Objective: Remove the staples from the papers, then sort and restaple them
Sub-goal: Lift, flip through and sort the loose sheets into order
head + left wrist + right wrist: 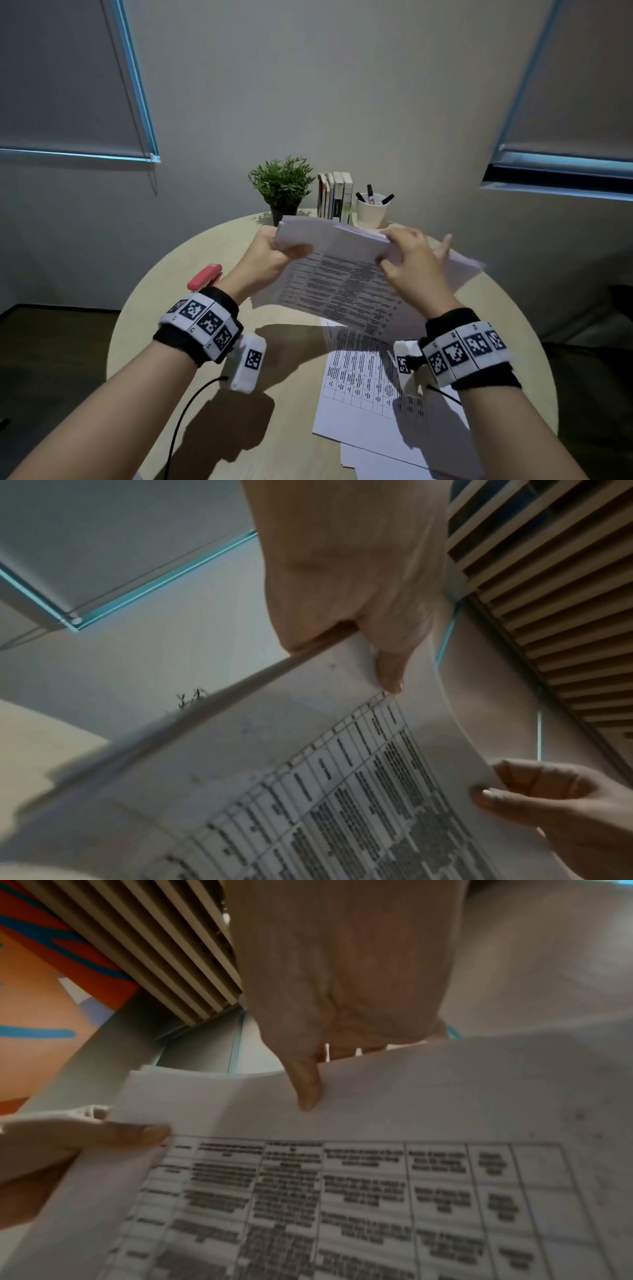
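I hold a stack of printed papers (342,284) with tables above the round table. My left hand (274,255) grips the stack's top left corner, thumb on the front sheet (342,791). My right hand (411,263) pinches the top edge further right, thumb on the printed side (377,1177), fingers behind. The top pages curl back over the far edge. More printed sheets (370,387) lie flat on the table below my right wrist. A red stapler (205,276) sits on the table just left of my left wrist.
At the back of the wooden table (164,308) stand a potted plant (281,186), a row of books (335,195) and a white cup of markers (372,209). A cable (185,418) hangs from my left wrist.
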{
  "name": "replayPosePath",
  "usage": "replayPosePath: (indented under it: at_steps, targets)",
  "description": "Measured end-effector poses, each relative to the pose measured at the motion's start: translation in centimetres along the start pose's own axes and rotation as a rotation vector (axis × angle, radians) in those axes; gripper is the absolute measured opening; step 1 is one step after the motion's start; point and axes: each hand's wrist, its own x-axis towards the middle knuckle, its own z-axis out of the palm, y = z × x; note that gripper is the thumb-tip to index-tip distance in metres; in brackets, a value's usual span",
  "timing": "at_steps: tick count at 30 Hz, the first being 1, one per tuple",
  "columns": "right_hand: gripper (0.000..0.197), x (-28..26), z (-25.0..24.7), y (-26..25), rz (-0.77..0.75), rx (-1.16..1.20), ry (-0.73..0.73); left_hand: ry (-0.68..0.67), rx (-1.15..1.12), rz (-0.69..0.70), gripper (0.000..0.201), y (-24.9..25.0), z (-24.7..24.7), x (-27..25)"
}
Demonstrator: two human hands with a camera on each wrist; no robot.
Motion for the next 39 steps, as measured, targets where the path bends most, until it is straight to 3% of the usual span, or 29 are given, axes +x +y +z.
replayPosePath:
  at_steps: [2, 3, 6, 8, 10, 11, 14, 16, 18, 22, 27, 30, 34, 39]
  targets:
    - [0.011, 0.2, -0.4, 0.1, 0.046, 0.091, 0.068, 0.011, 0.058, 0.038, 0.023, 1.0, -0.2, 0.5]
    - [0.006, 0.5, -0.5, 0.3, 0.062, 0.128, 0.108, 0.048, 0.076, 0.057, 0.024, 1.3, -0.5, 0.7]
    - [0.008, 1.2, -1.3, 1.2, 0.122, 0.340, 0.221, 0.316, 0.137, 0.071, 0.068, 0.5, -2.1, 1.4]
    - [0.011, 1.4, -2.5, 1.1, 0.134, 0.581, 0.287, 0.453, 0.054, -0.064, 0.097, -0.5, -2.5, 1.5]
    - [0.019, 1.3, -3.5, 0.6, 0.174, 0.787, 0.300, 0.421, -0.097, -0.235, 0.110, -1.2, -2.0, 1.4]
    - [0.019, 1.3, -3.6, 0.5, 0.221, 0.888, 0.279, 0.363, -0.166, -0.278, 0.105, -1.5, -1.7, 1.2]
    - [0.015, 0.9, -2.4, 0.1, 0.392, 1.055, 0.171, 0.150, -0.344, -0.304, 0.047, -1.2, -0.4, 1.0]
    - [0.014, 0.5, -1.0, 0.2, 0.459, 1.050, 0.082, 0.154, -0.387, -0.267, 0.028, -1.0, 0.3, 1.0]
    - [0.024, -0.2, 0.0, 0.2, 0.484, 1.018, -0.027, 0.209, -0.241, -0.223, 0.013, -0.6, 0.7, 1.0]
    - [0.029, -0.7, 0.9, -0.7, 0.413, 0.922, 0.011, 0.214, -0.016, -0.031, 0.019, -0.5, 1.4, 1.2]
    - [0.027, 0.2, -0.2, -2.7, 0.224, 0.857, 0.164, 0.293, -0.074, 0.111, 0.006, 1.0, 1.0, 2.3]
    - [0.030, 0.2, -0.7, -2.6, 0.209, 0.900, 0.138, 0.304, -0.140, 0.077, 0.021, 1.0, 0.2, 2.5]
    - [0.035, -1.1, 1.3, -1.1, 0.310, 0.891, 0.084, 0.205, -0.152, -0.102, 0.034, -1.2, 0.3, 1.6]
    - [0.025, -1.4, 1.7, -1.1, 0.347, 0.917, 0.081, 0.163, -0.104, -0.099, 0.026, -1.0, 1.2, 1.2]
